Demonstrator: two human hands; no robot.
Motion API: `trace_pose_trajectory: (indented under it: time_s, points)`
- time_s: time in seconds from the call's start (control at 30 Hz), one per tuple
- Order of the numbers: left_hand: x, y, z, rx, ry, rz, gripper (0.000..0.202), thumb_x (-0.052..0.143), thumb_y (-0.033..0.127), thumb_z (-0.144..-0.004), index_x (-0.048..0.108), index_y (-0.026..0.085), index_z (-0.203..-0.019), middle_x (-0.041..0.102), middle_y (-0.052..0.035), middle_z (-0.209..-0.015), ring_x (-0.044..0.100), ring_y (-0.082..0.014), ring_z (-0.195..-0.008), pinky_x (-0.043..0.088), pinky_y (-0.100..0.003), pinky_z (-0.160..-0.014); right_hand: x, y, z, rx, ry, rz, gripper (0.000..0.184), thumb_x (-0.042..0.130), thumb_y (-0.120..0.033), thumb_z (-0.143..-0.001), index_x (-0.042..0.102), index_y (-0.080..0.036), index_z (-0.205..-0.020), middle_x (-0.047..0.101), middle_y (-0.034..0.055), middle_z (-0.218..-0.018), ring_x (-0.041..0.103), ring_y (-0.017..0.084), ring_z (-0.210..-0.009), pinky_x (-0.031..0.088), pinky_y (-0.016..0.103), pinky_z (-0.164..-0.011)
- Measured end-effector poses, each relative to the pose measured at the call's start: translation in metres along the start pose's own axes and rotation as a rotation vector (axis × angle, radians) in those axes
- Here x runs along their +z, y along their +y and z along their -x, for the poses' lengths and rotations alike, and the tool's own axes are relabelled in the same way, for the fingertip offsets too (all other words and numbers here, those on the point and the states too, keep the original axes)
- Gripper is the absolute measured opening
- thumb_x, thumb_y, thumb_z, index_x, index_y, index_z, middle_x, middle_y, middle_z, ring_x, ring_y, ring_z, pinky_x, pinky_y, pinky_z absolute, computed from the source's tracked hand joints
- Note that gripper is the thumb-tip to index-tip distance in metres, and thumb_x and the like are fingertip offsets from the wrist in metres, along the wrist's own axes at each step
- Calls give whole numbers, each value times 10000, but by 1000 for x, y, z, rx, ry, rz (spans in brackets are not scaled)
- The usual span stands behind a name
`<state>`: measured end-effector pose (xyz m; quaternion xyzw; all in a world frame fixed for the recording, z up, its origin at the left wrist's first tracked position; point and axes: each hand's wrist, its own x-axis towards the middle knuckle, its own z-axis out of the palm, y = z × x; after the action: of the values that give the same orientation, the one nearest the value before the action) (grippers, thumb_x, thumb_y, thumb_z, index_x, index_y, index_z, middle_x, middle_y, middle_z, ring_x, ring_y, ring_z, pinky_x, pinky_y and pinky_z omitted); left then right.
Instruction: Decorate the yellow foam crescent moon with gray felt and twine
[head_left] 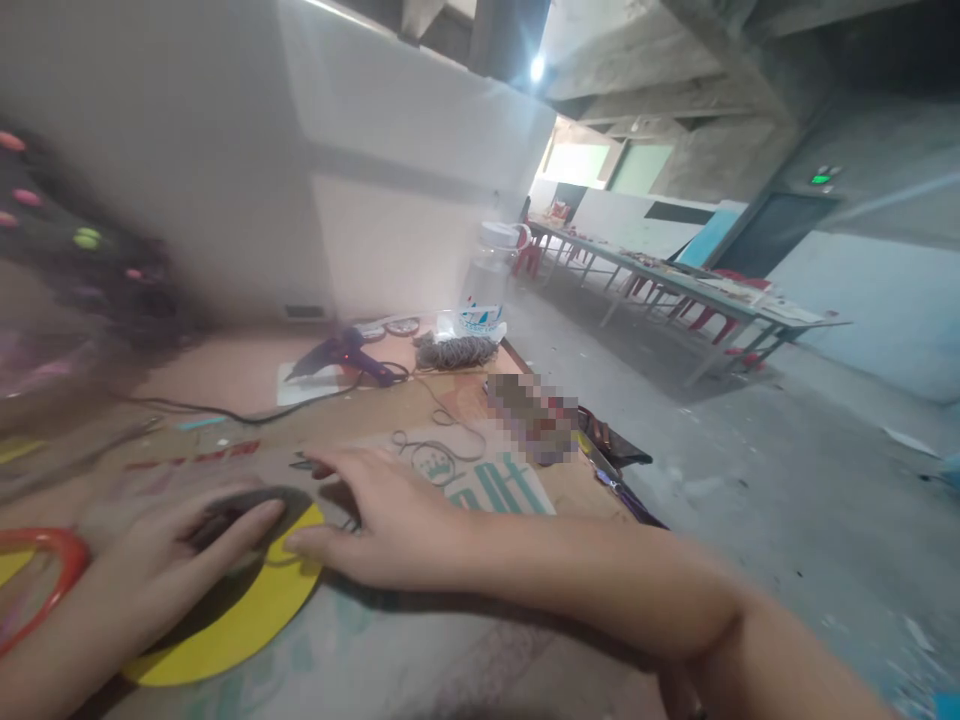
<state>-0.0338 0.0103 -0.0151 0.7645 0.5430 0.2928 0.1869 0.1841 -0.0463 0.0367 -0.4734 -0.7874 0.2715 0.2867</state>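
My left hand (161,560) lies on a yellow round disc (240,610) on the cardboard-covered table (420,640), its fingers curled over a dark object that I cannot make out. My right hand (382,520) reaches in from the right, fingers stretched flat on the cardboard, thumb touching the disc's edge. Its fingertips rest near a small dark item (304,462).
A purple glue gun (345,355) with a black cord lies further back, beside a pile of dark rubber bands (456,350) and a clear plastic jar (487,275). A red ring (45,575) sits at the left. The table's right edge drops to a concrete floor; long tables (675,285) stand beyond.
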Motion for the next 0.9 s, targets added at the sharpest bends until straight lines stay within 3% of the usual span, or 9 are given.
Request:
trace_pose_trajectory:
  time_s: [0.07,0.17,0.27,0.37,0.53,0.7,0.9]
  points:
    - [-6,18,0,-4,-95,62,421,537,629,-713,746,272,-790,769,7,-845,689,-255,-844,559,-305,-749,9,6,-7,54,-8,-75,554,601,-463,-855,517,-193,-1332,687,75,-1079,627,202,-1016,479,333,-893]
    - [-12,33,1,-25,-128,92,464,520,637,-704,735,242,-818,765,-19,-840,683,-262,-832,556,-307,-712,20,18,-12,89,34,-168,370,619,-439,-845,648,-205,-1131,686,20,-909,632,142,-837,479,243,-749]
    - [-12,36,1,-39,-112,118,469,527,625,-700,730,223,-833,767,-38,-887,681,-265,-865,554,-304,-712,25,25,-14,35,55,-175,225,662,-411,-812,682,-191,-851,642,-12,-785,584,117,-748,431,210,-661]
    - [-10,32,1,-47,-82,146,466,538,628,-695,726,221,-824,767,-51,-852,686,-261,-814,555,-303,-671,25,29,-15,21,39,-210,215,655,-371,-816,631,-181,-717,596,-31,-703,545,99,-690,392,201,-614]
    - [-7,24,1,-36,-176,137,469,534,644,-721,721,214,-744,750,-61,-741,676,-250,-709,528,-294,-600,24,33,-15,18,43,-234,278,608,-423,-840,598,-182,-703,572,-31,-695,520,100,-685,375,206,-611]
    - [-7,25,-2,-37,-245,200,476,548,615,-747,731,200,-891,763,-57,-894,678,-247,-832,519,-291,-701,23,34,-15,25,48,-252,262,615,-415,-831,615,-180,-715,569,-30,-700,516,101,-686,382,205,-623]
    - [-8,27,-1,-42,-260,262,454,514,568,-796,695,152,-796,684,-44,-656,592,-179,-605,430,-254,-539,21,32,-14,79,39,-313,226,573,-364,-855,635,-173,-751,584,-17,-691,505,101,-644,388,213,-612]
